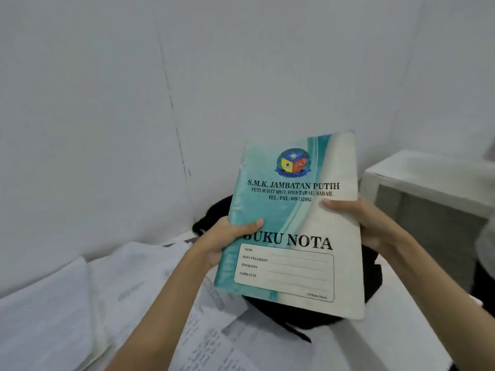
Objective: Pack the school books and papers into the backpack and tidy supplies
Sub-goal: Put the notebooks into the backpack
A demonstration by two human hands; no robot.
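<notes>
Notebook (292, 226) first: we hold it upright in mid-air at the centre of the view, cover facing us, so the printed "BUKU NOTA" title and the blank name panel can be read. It hangs directly above the black backpack (308, 314), which suggests we are checking it and lining it up for the drop into the bag.

Our left hand (225, 239) grips the spine edge at nine o'clock, thumb pressed flat on the cover; its other fingers are behind the book and out of sight. Our right hand (359, 220) grips the opposite edge at three o'clock, thumb (334, 204) on the front, the remaining fingers again hidden behind. Holding both edges keeps the thin, worn cover from flopping, we judge.

The backpack sits at six o'clock of the notebook, and the book covers most of it. We cannot tell whether its mouth is open or which way it faces. A dark strap shows at ten o'clock.

Loose papers (150, 285) lie spread at seven to eight o'clock on the pale counter (388, 330), not yet packed; their print is too blurred to read. A white box-like unit (428, 188) stands at three o'clock, cut off by the frame edge.
</notes>
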